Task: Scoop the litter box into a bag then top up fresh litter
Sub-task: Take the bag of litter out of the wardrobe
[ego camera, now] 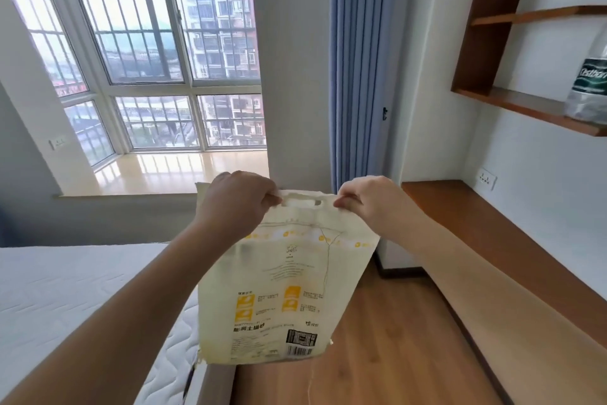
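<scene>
A cream and yellow litter bag [279,293] hangs upright in the air in front of me, with printed text, yellow squares and a barcode on its face. My left hand [235,204] pinches the top edge at the left end of the cut-out handle. My right hand [368,202] pinches the same edge at the right end. The handle slot shows between the two hands. A loose thread trails from the bag's bottom edge. No litter box or scoop is in view.
A white quilted mattress [65,299] lies at the lower left. Wooden floor [387,348] runs below the bag. A long wooden desk top [492,240] lines the right wall under wall shelves [512,105] holding a plastic-wrapped pack [589,86]. Bay window [157,76] and blue curtain [356,76] stand ahead.
</scene>
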The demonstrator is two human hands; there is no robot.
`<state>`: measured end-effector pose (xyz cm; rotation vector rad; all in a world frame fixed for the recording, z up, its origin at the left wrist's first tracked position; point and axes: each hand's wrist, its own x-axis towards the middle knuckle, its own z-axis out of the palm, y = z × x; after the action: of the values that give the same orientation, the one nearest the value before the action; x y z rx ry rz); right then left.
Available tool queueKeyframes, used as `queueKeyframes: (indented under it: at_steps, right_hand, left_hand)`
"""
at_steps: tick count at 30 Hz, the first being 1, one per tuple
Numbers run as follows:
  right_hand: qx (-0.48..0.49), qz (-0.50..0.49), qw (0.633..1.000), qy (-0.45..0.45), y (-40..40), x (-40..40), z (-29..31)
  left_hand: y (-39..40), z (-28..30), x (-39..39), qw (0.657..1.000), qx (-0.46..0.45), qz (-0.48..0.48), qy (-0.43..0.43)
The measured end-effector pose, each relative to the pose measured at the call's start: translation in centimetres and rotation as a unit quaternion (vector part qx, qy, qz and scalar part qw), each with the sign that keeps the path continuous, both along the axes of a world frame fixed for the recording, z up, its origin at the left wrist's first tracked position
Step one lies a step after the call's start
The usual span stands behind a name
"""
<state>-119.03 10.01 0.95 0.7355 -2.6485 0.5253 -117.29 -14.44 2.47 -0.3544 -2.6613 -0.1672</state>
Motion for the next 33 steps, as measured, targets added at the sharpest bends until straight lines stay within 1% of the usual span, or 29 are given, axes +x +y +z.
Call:
queueKeyframes:
  at_steps: [5,9,12,15,19,23,26,29,33]
  right_hand:
    - [0.008,0.020,0.999,-0.032,4.4,-7.3,-0.6]
    - [0.017,0.025,0.999,-0.022,6.4,-11.9,-0.7]
    - [0.032,0.011,0.999,0.020,7.1,-14.7,-1.1]
    - [0.018,-0.003,0.999,0.037,7.6,-17.2,-1.8]
    - [0.018,-0.011,0.999,0.037,7.7,-20.3,-2.7]
    - [0.053,-0.004,0.999,0.011,7.1,-23.7,-3.6]
    - [0.054,-0.011,0.998,0.003,6.2,-27.1,-4.7]
    - [0.039,-0.005,0.999,0.006,4.8,-31.0,-5.7]
    - [0.010,0.041,0.997,-0.061,2.1,-36.0,-5.7]
  left_hand:
    - [4.2,-1.2,-6.3,0.999,0.031,0.027,-0.030]
    - [6.6,-1.9,-10.4,0.996,0.051,0.059,-0.035]
    - [8.1,-2.5,-13.2,0.996,0.071,0.061,-0.004]
    - [9.6,-3.0,-16.0,0.996,0.074,0.055,0.000]
    - [10.6,-3.6,-20.2,0.997,0.060,0.050,-0.003]
    - [11.1,-4.9,-24.4,0.996,0.071,0.044,-0.015]
    - [10.7,-5.8,-27.9,0.995,0.080,0.044,-0.036]
    - [10.0,-6.7,-32.1,0.995,0.064,0.032,-0.064]
    - [8.5,-6.0,-37.3,0.989,0.052,0.008,-0.138]
